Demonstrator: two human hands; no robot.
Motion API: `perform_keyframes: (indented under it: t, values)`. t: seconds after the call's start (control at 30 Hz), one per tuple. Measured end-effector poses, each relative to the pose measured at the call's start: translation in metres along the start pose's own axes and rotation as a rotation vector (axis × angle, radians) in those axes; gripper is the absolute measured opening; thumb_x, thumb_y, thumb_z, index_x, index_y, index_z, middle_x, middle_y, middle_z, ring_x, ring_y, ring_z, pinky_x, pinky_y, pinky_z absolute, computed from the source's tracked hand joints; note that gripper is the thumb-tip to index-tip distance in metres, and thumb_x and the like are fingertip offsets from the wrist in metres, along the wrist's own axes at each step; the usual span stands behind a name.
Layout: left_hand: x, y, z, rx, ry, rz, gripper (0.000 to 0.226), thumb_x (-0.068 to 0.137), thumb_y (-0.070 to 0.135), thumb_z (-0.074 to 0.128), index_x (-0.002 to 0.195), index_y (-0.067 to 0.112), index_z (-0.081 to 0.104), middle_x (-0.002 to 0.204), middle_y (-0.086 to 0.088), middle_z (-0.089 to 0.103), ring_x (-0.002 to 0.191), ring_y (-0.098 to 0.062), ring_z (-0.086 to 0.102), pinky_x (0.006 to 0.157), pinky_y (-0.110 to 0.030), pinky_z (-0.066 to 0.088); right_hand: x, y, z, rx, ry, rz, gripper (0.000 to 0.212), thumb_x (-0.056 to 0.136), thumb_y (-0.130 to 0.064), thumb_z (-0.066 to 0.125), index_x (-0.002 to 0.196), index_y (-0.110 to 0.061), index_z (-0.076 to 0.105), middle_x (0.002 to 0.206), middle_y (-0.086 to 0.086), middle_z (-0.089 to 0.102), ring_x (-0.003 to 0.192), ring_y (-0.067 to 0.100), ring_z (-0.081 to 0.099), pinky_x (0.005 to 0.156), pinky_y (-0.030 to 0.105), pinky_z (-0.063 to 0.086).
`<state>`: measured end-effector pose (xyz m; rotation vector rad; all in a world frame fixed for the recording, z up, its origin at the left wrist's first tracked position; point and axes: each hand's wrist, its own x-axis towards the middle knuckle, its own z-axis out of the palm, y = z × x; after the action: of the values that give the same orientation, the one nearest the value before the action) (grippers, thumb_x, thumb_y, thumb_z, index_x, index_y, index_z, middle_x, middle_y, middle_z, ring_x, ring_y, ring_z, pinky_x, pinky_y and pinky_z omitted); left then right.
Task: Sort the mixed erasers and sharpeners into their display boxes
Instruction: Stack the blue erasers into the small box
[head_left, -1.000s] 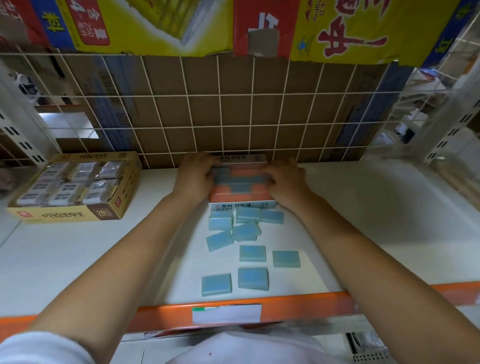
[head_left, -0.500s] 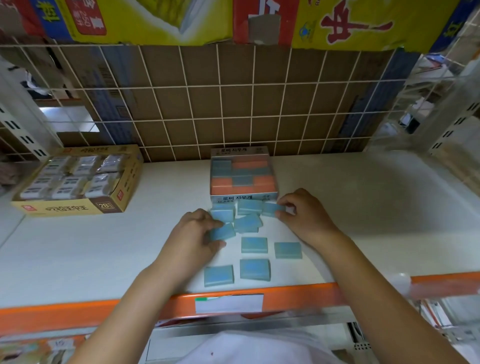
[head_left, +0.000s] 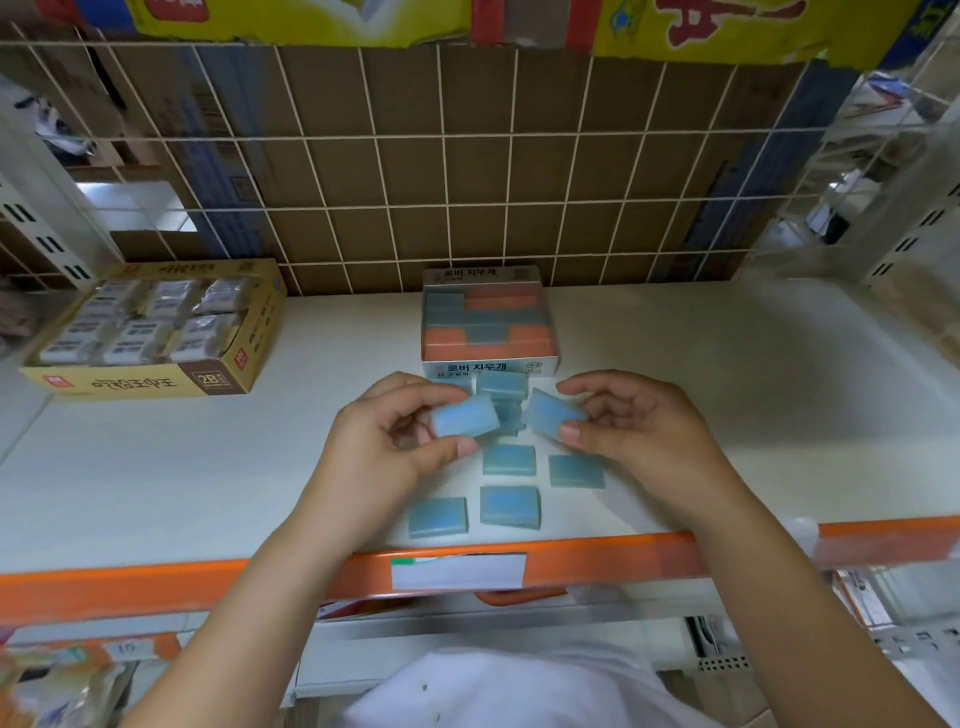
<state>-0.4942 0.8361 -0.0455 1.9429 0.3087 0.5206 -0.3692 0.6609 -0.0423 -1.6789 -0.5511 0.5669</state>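
Note:
My left hand (head_left: 387, 449) pinches a blue eraser (head_left: 464, 421) between thumb and fingers, lifted above the white shelf (head_left: 156, 467). My right hand (head_left: 631, 428) pinches a second blue eraser (head_left: 550, 410) the same way. Both hover just in front of the small display box (head_left: 491, 366), which holds blue and orange erasers in a mixed layer. Several loose blue erasers (head_left: 509, 460) lie on the shelf below and between my hands, with a few more piled against the box front, partly hidden by the held ones.
A yellow display box (head_left: 150, 384) of wrapped white erasers stands at the back left. A wire grid (head_left: 467, 171) over cardboard closes the shelf's back. The orange shelf lip (head_left: 597, 558) with a white label runs along the front.
Both hands came back from the display box to the loose pile. Each picked up one blue eraser and raised it off the shelf.

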Motion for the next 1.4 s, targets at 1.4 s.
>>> perform_keyframes:
  t: [1.4]
  values:
    - [0.177, -0.051, 0.038, 0.475, 0.08, -0.139, 0.022, 0.082, 0.015, 0.065, 0.104, 0.02, 0.069, 0.112, -0.003, 0.065, 0.105, -0.02, 0.057, 0.09, -0.03, 0.043, 0.149, -0.002, -0.006, -0.596, 0.298, -0.051, 0.028, 0.077, -0.014, 0.071, 0.104, -0.012, 0.065, 0.104, 0.004, 0.063, 0.092, 0.012, 0.054, 0.077, 0.02, 0.038]
